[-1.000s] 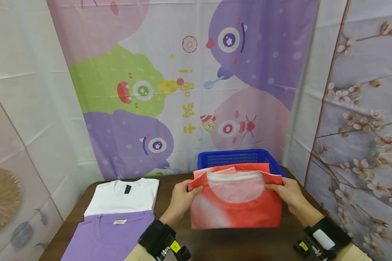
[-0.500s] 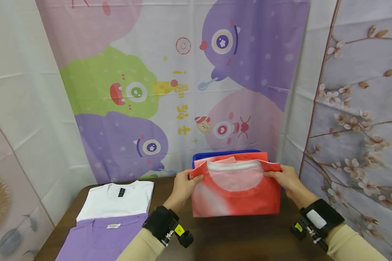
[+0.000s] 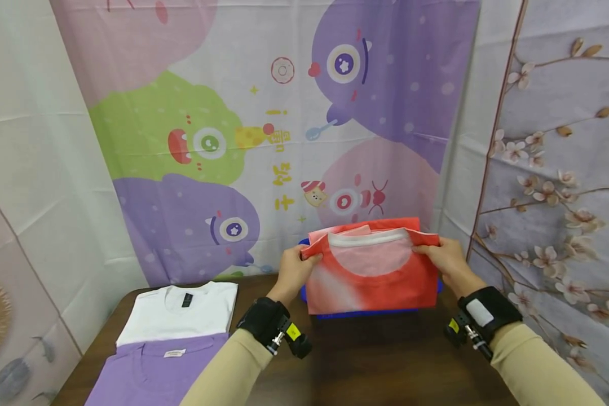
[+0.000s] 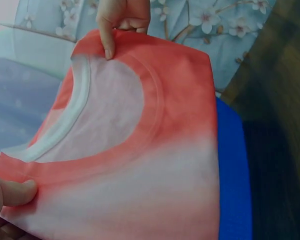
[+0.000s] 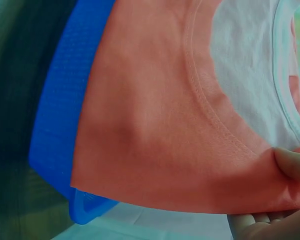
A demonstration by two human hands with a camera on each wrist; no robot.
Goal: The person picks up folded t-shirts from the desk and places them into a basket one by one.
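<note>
A folded red and white T-shirt (image 3: 380,290) hangs upright between my two hands, its round neckline facing me. My left hand (image 3: 295,272) pinches its left shoulder, thumb in front, and my right hand (image 3: 446,260) pinches the right shoulder in the same way. Behind the shirt stands a blue plastic basket (image 5: 65,105), mostly hidden in the head view. From the left wrist view, the basket's wall (image 4: 232,170) shows beyond the shirt's lower edge. Whether the shirt touches the basket I cannot tell.
On the left of the dark wooden table (image 3: 365,361) lie a folded white T-shirt (image 3: 203,316) and a folded purple T-shirt (image 3: 152,372), the purple one nearer me. A cartoon-printed curtain (image 3: 284,113) hangs behind the table, and a flowered curtain (image 3: 553,197) on the right.
Both hands have carried the red and white T-shirt up and away from me, in front of the blue basket, which it now mostly covers. The white and purple shirts stay put.
</note>
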